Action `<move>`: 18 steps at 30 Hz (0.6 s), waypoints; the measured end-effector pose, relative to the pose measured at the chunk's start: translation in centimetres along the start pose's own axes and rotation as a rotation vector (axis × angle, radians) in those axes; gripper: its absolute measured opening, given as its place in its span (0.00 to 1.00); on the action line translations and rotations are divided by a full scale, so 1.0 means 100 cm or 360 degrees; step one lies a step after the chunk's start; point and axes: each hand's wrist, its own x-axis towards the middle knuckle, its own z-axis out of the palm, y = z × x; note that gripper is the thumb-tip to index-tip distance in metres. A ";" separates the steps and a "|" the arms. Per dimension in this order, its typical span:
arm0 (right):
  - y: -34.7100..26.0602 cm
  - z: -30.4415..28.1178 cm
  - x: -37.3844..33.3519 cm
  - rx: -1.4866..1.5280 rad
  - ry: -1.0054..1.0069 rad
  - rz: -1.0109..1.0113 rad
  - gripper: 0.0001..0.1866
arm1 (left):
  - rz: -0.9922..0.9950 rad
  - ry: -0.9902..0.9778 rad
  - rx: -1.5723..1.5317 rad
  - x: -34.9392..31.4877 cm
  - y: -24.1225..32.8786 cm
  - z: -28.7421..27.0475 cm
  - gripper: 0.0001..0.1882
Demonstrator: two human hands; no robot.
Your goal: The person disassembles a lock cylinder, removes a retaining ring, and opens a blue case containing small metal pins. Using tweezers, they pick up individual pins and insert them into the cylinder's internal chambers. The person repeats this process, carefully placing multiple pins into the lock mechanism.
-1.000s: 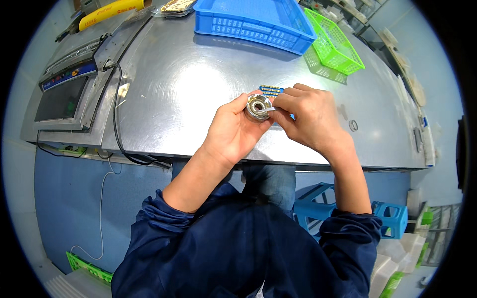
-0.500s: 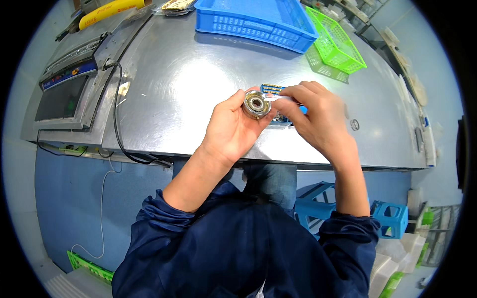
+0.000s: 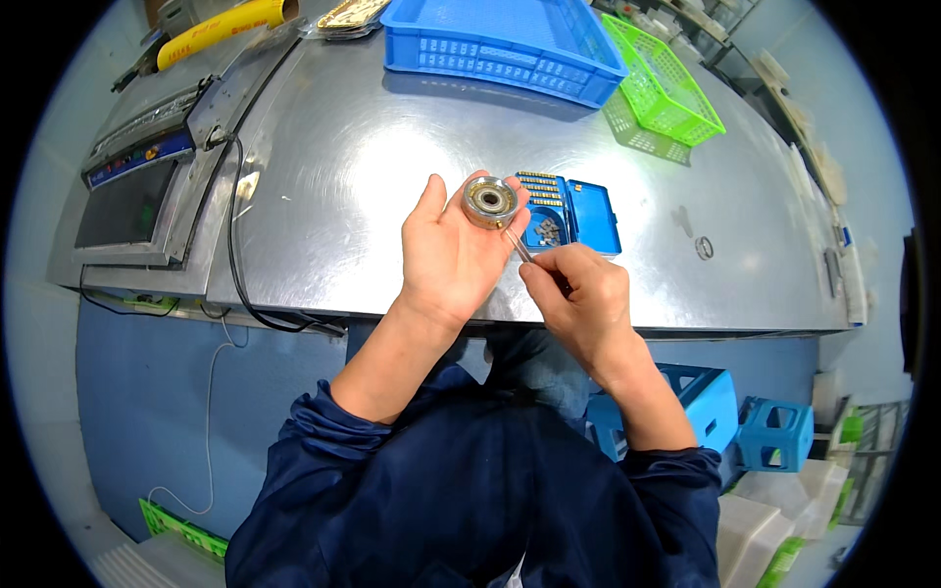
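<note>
We can read no word or number with certainty. Between ten and eleven o'clock, we see red lettering along a yellow tube (image 3: 221, 32). At twelve, pale marks line a blue crate's (image 3: 500, 67) front wall. Near ten, tiny marks on a blue control panel (image 3: 142, 162) stay illegible.

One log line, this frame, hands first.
left hand: palm up, supporting round metal part | right hand: pinching thin metal tool, tip near part's rim | bench: open blue case, metal ring

metal disc (image 3: 490, 203) on left hand (image 3: 455, 253), right hand (image 3: 588, 296) pinching tweezers (image 3: 519, 246)
</note>
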 end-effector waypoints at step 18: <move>0.004 0.008 0.002 -0.0018 0.0056 -0.0064 0.07 | -0.0031 0.0024 0.0068 0.001 -0.003 0.000 0.28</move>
